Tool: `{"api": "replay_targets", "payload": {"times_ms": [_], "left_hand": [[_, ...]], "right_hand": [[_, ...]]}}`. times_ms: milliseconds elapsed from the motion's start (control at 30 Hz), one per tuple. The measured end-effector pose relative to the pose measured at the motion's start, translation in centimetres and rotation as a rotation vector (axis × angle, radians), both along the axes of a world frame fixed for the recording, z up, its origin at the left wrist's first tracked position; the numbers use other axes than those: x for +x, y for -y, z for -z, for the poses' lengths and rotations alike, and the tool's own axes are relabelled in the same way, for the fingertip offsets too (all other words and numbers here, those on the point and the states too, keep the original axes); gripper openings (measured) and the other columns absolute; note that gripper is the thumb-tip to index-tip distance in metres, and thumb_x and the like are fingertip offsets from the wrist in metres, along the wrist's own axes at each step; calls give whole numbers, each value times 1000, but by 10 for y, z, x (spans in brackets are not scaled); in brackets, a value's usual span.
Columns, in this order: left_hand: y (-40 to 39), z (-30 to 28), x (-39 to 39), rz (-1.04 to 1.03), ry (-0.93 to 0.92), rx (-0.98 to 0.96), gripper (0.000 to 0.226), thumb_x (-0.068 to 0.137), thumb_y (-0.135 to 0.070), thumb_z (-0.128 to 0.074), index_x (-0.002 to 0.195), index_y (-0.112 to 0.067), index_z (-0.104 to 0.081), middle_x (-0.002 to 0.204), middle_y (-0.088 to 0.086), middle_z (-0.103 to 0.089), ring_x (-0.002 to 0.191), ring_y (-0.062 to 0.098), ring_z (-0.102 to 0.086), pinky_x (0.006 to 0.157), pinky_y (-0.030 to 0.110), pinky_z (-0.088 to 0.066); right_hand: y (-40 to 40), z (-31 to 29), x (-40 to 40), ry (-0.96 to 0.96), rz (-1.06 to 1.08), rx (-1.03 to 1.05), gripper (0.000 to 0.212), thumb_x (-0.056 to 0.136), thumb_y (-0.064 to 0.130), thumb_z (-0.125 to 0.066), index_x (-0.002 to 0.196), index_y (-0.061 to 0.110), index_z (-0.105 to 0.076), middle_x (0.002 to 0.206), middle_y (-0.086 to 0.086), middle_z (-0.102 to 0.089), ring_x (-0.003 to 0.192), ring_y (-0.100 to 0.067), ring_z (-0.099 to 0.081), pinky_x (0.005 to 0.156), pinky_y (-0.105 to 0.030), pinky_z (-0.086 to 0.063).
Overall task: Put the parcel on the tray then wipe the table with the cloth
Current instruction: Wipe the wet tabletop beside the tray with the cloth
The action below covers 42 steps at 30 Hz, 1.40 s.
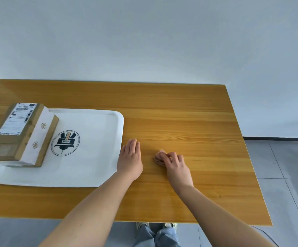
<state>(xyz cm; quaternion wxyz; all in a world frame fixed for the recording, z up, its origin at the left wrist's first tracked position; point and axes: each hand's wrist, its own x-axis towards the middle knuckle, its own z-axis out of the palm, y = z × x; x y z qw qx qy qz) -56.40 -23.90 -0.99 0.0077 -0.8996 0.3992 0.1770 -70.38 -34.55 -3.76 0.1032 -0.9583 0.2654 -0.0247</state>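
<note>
A brown cardboard parcel (pixel 18 134) with a white shipping label and white tape rests on the left side of the white tray (pixel 91 157), overhanging its left rim. The tray bears a dark round logo and lies on the wooden table (pixel 189 113). My left hand (pixel 129 160) lies flat, palm down, on the table just right of the tray, fingers together. My right hand (pixel 175 164) grips a small bunched pinkish-brown cloth (pixel 158 157) pressed on the table. Most of the cloth is hidden under the fingers.
The table's far edge meets a plain white wall. Its right edge drops to a grey tiled floor (pixel 283 175). My legs and shoes (pixel 155 232) show below the front edge.
</note>
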Motion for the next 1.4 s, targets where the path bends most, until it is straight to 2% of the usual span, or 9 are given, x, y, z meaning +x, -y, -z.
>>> {"api": "replay_targets", "payload": {"times_ms": [233,367,433,600,700,1067,1133,1267,1400], "left_hand": [[23,-1,-10,35,-25,-4,63,100,-12,-32,154,-11,0,162,5,6,150,23,5,123,36,-3],[37,0,-16,66,-34,8,63,99,-12,-32,154,-11,0,162,6,7,150,23,4,123,36,-3],[44,0,-19,82,-35,2,64,99,-12,-33,154,-10,1,162,6,7,150,23,4,123,36,-3],[51,-1,-25,98,-44,5,64,99,-9,-32,153,-10,2,162,6,8,150,22,6,123,36,-1],[51,0,-25,108,-47,19,65,99,-9,-33,153,-10,2,162,6,9,150,23,7,123,36,-1],[83,0,-41,167,-79,42,64,98,-7,-29,153,-8,3,161,6,10,150,22,8,123,37,0],[88,1,-43,178,-75,37,64,98,-7,-30,153,-8,2,161,6,9,150,22,7,123,37,1],[89,2,-44,180,-70,53,64,98,-8,-31,153,-7,1,161,6,8,150,22,7,123,37,1],[86,4,-43,171,-70,66,65,98,-8,-33,153,-7,1,162,6,8,150,22,8,123,37,2]], "right_hand": [[-3,2,-40,-101,-450,-15,65,58,12,-81,114,28,-53,105,-1,-57,81,-22,-56,38,-24,-49],[22,-2,-71,-159,-584,-83,55,65,21,-80,113,30,-53,107,1,-58,82,-18,-58,39,-20,-47],[37,-1,-80,-157,-525,-98,58,63,18,-81,112,29,-53,107,1,-57,83,-19,-58,37,-21,-47],[52,2,-64,-43,-38,-78,70,50,1,-84,110,23,-54,94,-1,-56,74,-22,-56,29,-23,-42],[43,1,-48,-7,52,-65,71,48,-1,-85,110,20,-58,91,-3,-59,73,-23,-57,30,-23,-44],[61,6,-119,-102,-352,-24,61,66,10,-78,119,26,-52,113,0,-53,91,-22,-57,46,-25,-54],[76,6,-135,-79,-225,-33,66,62,6,-80,119,26,-52,111,0,-53,90,-23,-58,45,-25,-54],[100,3,-130,-9,268,-6,64,61,-8,-76,115,21,-59,101,-8,-59,81,-30,-58,36,-31,-49],[100,6,-92,13,416,59,61,70,-13,-65,122,18,-60,105,-13,-58,86,-35,-54,41,-35,-51]]}}
